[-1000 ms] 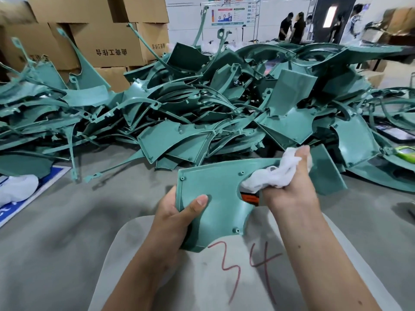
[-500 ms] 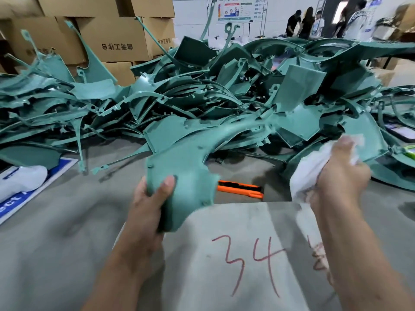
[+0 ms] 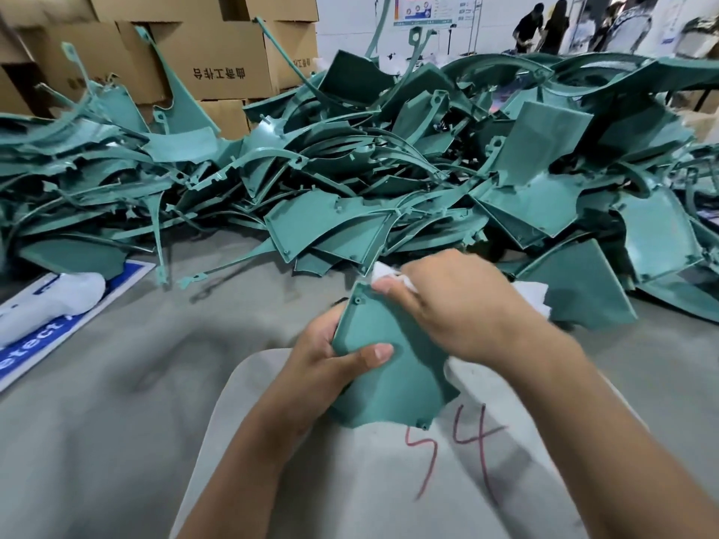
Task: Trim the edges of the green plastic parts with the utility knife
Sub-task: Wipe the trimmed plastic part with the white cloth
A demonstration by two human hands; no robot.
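Note:
My left hand point(image 3: 323, 363) grips a green plastic part point(image 3: 385, 379) by its left edge, thumb across its face, holding it upright over a grey board point(image 3: 389, 480) marked with red numbers. My right hand point(image 3: 463, 309) holds a white cloth point(image 3: 393, 280) and presses it against the part's upper right edge. The utility knife is hidden behind my hands and the part.
A big heap of green plastic parts point(image 3: 350, 180) covers the floor ahead from left to right. Cardboard boxes point(image 3: 210, 60) stack up behind it at the left. A blue and white sign point(image 3: 42, 332) lies on the floor at left. People point(image 3: 544, 29) stand far back right.
My left hand has swung the part from the left back to the middle and stood it upright. My right hand came in from the right with the cloth onto the part, covering the orange knife.

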